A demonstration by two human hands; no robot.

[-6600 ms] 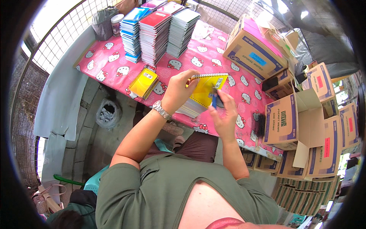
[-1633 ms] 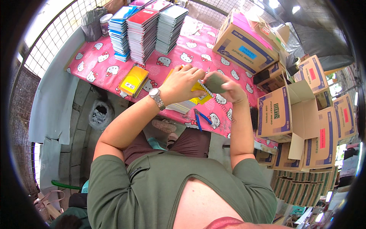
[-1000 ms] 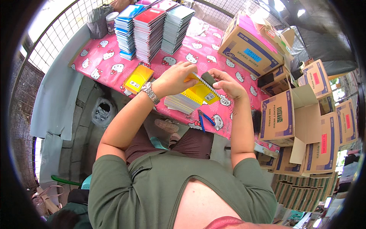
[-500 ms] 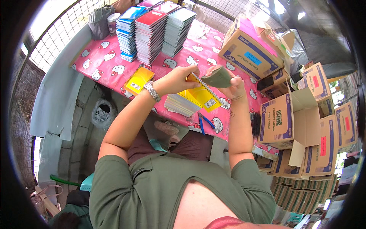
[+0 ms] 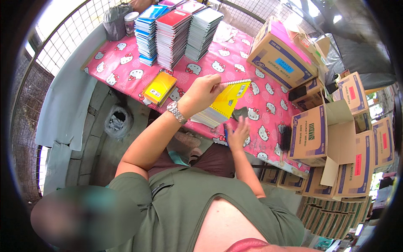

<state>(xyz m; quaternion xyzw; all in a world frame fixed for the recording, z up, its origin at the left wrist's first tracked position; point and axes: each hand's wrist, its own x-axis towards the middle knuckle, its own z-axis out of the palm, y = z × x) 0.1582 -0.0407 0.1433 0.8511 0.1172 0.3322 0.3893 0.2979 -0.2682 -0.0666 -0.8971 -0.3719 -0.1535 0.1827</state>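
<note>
The left hand pinches a yellow notebook by its coil over a lower pile, while the right hand, just freed of the green pad now on the pink table, meets the blue pliers, its grip unclear, with notebook stacks, cartons and mesh fencing beyond

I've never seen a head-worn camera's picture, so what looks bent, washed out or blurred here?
Head view: the wire fence bows along the left edge; head view: daylight behind it is washed nearly white; head view: the right hand looks slightly smeared, and a fuzzy oval covers the lower left.
</note>
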